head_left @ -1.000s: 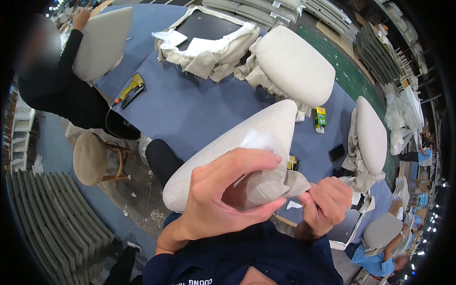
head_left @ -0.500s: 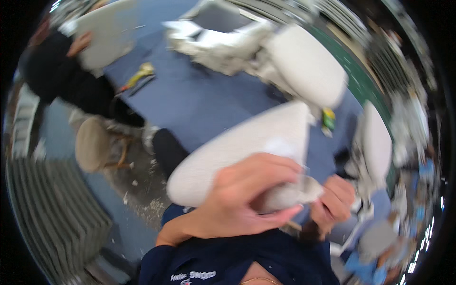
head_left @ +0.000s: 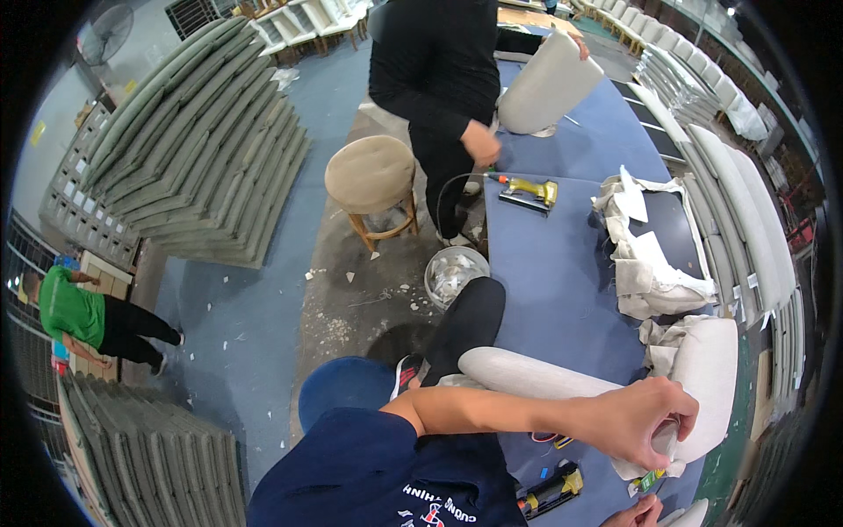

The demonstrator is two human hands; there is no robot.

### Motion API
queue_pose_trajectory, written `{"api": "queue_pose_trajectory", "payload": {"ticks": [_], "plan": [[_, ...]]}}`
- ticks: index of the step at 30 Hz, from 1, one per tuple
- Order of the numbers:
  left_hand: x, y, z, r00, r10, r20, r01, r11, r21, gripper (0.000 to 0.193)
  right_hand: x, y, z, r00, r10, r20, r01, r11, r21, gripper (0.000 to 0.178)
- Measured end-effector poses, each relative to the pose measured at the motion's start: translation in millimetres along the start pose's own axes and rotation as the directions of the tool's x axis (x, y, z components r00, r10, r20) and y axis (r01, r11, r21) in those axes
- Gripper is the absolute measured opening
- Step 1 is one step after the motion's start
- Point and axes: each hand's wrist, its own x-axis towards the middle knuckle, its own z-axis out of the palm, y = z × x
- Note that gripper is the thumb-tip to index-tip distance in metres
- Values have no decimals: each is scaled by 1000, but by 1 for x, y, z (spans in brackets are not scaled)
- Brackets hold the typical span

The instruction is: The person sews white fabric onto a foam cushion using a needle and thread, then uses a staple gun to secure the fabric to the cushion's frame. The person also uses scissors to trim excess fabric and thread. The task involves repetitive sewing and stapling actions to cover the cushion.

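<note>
A pale upholstered cushion panel [head_left: 536,373] lies across the near edge of the blue table, partly under my left forearm. My left hand [head_left: 645,420] is closed, thumb and fingers pinching light-coloured fabric [head_left: 669,436] at the panel's right end. Low in the picture, my right hand [head_left: 637,512] has its fingers curled; whatever they hold is hidden. Between my hands sits a small green-and-yellow packet [head_left: 648,480]. A yellow-and-black staple gun [head_left: 553,492] rests on the table close to my body.
Across the blue table [head_left: 562,263] are a fabric-wrapped panel [head_left: 659,237], another pale cushion [head_left: 707,378] and a second staple gun [head_left: 529,193]. A co-worker in black [head_left: 439,79] handles a cushion panel [head_left: 549,83]. A scrap bucket [head_left: 455,274] and round stool [head_left: 371,176] stand left.
My view has swung left, so my hands and the panel now appear at the lower right. My left hand still grips fabric at the panel's end.
</note>
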Motion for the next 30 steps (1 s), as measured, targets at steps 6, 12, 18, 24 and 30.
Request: {"api": "queue_pose_trajectory", "payload": {"ticks": [6, 12, 18, 24, 30], "plan": [[10, 7, 2, 997, 41, 67, -39, 999, -29, 28, 39, 45, 20, 918, 267, -293, -250, 964, 94, 31], [2, 9, 16, 978, -36, 207, 58, 993, -104, 22, 167, -19, 112, 989, 134, 69, -150, 847, 510, 43], [50, -7, -11, 991, 83, -103, -82, 996, 17, 22, 173, 4, 190, 876, 173, 450, -438, 675, 594, 51], [92, -57, -32, 977, 188, -97, -177, 977, 116, 47, 156, 27, 225, 903, 151, 401, -420, 505, 754, 32], [104, -76, -39, 981, 145, -129, -117, 972, 206, 74, 174, 26, 207, 763, -9, 647, -608, 330, 722, 42]]}}
